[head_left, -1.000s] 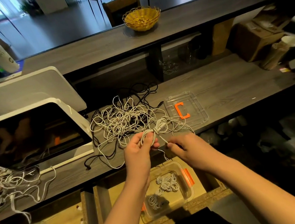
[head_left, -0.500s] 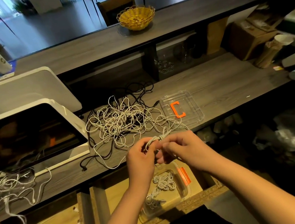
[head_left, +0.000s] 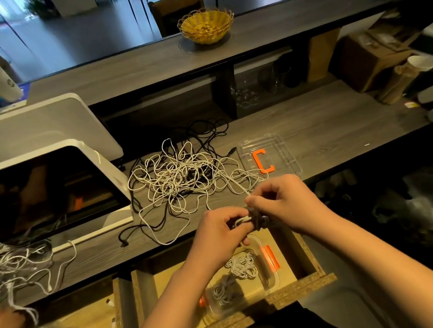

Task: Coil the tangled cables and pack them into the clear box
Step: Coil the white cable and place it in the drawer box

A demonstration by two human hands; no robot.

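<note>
Your left hand (head_left: 219,233) and right hand (head_left: 283,204) meet at the bench's (head_left: 328,125) near edge, both pinched on one small white cable coil (head_left: 246,220). A strand runs from it to the tangled cables (head_left: 181,179) farther left. The clear box (head_left: 240,278), two coils inside, sits in the open drawer (head_left: 293,288) below your hands. Its lid (head_left: 269,156) lies right of the tangle.

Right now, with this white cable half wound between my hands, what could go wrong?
1. The white cable runs from the right hand back into the tangled pile; pulling may tighten knots or drag the pile off the counter edge.
2. The small coil pinched by the left hand could spring loose before reaching the clear box in the open drawer below.
</note>
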